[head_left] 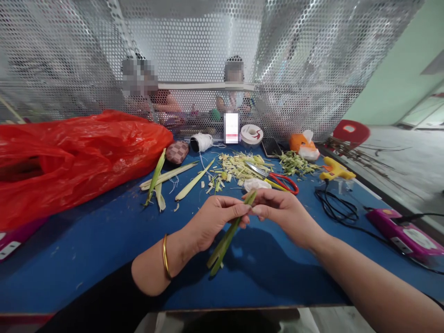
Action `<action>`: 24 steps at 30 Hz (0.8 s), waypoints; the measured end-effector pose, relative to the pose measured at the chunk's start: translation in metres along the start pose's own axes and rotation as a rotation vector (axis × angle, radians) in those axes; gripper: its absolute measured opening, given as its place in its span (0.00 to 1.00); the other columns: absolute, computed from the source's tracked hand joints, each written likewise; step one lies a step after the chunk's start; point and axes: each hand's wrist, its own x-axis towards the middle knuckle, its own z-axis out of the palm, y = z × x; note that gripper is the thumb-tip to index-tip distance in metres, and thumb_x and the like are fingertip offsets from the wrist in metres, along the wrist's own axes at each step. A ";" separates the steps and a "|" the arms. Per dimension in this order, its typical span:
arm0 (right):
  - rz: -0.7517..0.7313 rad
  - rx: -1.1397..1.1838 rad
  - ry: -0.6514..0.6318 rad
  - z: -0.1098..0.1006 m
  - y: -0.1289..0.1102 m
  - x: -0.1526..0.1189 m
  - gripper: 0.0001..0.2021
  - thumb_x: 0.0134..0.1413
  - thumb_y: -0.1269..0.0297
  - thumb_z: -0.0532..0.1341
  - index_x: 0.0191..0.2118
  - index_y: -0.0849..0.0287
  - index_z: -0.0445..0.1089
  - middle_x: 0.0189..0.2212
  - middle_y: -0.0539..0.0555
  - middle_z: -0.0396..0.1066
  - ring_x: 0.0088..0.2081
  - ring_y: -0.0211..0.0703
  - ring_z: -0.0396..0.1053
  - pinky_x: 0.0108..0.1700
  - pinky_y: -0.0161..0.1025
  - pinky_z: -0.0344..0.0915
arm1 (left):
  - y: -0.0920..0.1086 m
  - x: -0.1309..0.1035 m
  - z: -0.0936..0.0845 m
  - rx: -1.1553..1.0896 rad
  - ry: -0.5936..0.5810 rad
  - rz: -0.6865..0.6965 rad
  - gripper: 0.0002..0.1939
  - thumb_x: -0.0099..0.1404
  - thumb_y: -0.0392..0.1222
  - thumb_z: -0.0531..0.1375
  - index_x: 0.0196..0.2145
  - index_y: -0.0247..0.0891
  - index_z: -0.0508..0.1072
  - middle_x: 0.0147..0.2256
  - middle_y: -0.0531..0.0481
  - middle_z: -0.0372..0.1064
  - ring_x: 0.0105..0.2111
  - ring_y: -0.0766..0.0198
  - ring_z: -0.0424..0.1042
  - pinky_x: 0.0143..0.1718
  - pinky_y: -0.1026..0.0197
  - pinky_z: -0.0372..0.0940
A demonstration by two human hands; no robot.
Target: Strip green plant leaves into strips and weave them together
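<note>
A folded green leaf strip (227, 241) slants between my hands above the blue table, its split lower end toward me. My left hand (220, 217) pinches it near the top with thumb and fingers. At its upper tip, the thumb and fingertips of my right hand (282, 210) are closed on the same strip. Just beyond lie red-handled scissors (282, 181), blades pointing away to the left, and a crumpled white wad (257, 185). Pale cut leaf pieces (239, 167) are heaped behind them. Longer pale leaf strips (169, 175) rest to the left.
A red plastic bag (76, 162) covers the left side. At the back stand a white thread spool (203, 142), a ribbon roll (251, 134), a lit phone (231, 128) and an orange tissue pack (304, 144). A yellow glue gun (336, 169) and purple power strip (405, 233) with cables lie right.
</note>
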 end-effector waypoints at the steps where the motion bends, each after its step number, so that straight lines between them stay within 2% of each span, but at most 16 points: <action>1: 0.017 0.035 -0.018 0.001 0.001 0.000 0.07 0.47 0.62 0.67 0.33 0.59 0.73 0.27 0.50 0.71 0.28 0.37 0.65 0.31 0.35 0.62 | 0.000 -0.001 0.001 0.008 -0.018 -0.006 0.12 0.54 0.46 0.66 0.20 0.36 0.76 0.20 0.52 0.69 0.22 0.70 0.65 0.28 0.66 0.59; 3: 0.031 0.094 -0.020 0.003 0.003 -0.001 0.06 0.47 0.64 0.67 0.33 0.59 0.74 0.28 0.50 0.72 0.29 0.37 0.66 0.32 0.35 0.62 | 0.000 -0.001 0.001 0.013 -0.046 -0.021 0.12 0.55 0.45 0.66 0.19 0.36 0.77 0.19 0.52 0.69 0.21 0.70 0.65 0.28 0.66 0.59; 6: 0.017 0.138 0.016 0.004 0.006 -0.002 0.05 0.48 0.64 0.67 0.31 0.59 0.75 0.25 0.50 0.70 0.27 0.36 0.65 0.31 0.35 0.62 | -0.001 -0.001 0.001 -0.003 -0.075 -0.042 0.10 0.55 0.44 0.66 0.21 0.36 0.78 0.21 0.52 0.70 0.22 0.70 0.65 0.28 0.66 0.60; 11: -0.012 0.157 0.055 0.004 0.006 -0.001 0.07 0.47 0.63 0.68 0.26 0.60 0.73 0.20 0.48 0.68 0.25 0.35 0.62 0.29 0.35 0.60 | -0.002 -0.001 0.000 -0.054 -0.097 -0.078 0.10 0.56 0.45 0.65 0.24 0.36 0.79 0.23 0.50 0.71 0.23 0.70 0.66 0.29 0.66 0.60; 17: -0.049 0.150 0.090 0.004 0.006 0.000 0.06 0.46 0.64 0.68 0.25 0.59 0.74 0.21 0.49 0.69 0.25 0.36 0.63 0.29 0.36 0.60 | -0.008 0.004 -0.005 -0.172 -0.145 -0.118 0.10 0.57 0.45 0.66 0.30 0.33 0.80 0.23 0.51 0.70 0.23 0.71 0.67 0.29 0.67 0.61; 24: -0.063 0.142 0.102 0.007 0.007 -0.001 0.03 0.44 0.66 0.69 0.26 0.59 0.76 0.23 0.50 0.70 0.26 0.37 0.64 0.28 0.36 0.60 | -0.008 0.005 -0.005 -0.253 -0.125 -0.199 0.09 0.51 0.40 0.69 0.27 0.31 0.79 0.23 0.48 0.73 0.24 0.68 0.71 0.32 0.66 0.67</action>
